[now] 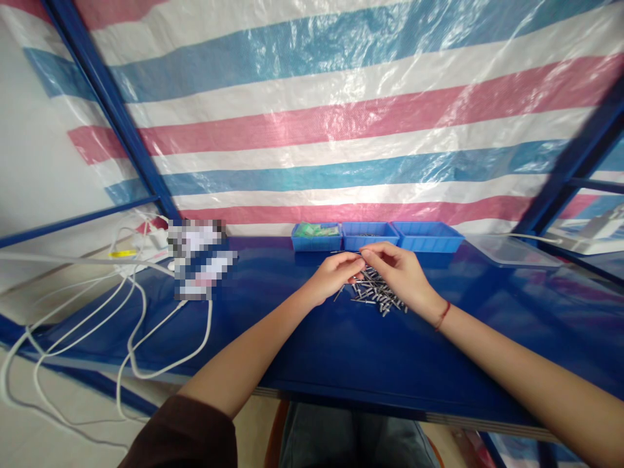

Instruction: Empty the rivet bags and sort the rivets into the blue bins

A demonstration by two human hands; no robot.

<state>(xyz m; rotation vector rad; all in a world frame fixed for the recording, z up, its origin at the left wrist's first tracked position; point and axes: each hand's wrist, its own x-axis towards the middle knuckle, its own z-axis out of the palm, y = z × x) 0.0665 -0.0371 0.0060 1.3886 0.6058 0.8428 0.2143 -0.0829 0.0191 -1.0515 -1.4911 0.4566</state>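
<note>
My left hand (338, 273) and my right hand (402, 273) meet fingertip to fingertip over a loose pile of silver blind rivets (377, 292). Thumb and fingers of each hand are pinched together. A thin metal pin, apparently of a rivet (337, 252), sticks out leftward at the fingertips. Most of what the fingers hold is hidden by them. Behind my hands stand three blue bins in a row: the left bin (316, 243) has green plastic packets in it, the middle bin (358, 245) holds some small metal pieces, and no contents show in the right bin (431, 243).
The blue tabletop (351, 364) runs along a striped plastic sheet (316, 136). White cables (141, 325) loop over its left side, near a pixelated object (199, 260). A clear plastic lid (514, 252) lies at right. Blue metal posts (112, 110) frame the table.
</note>
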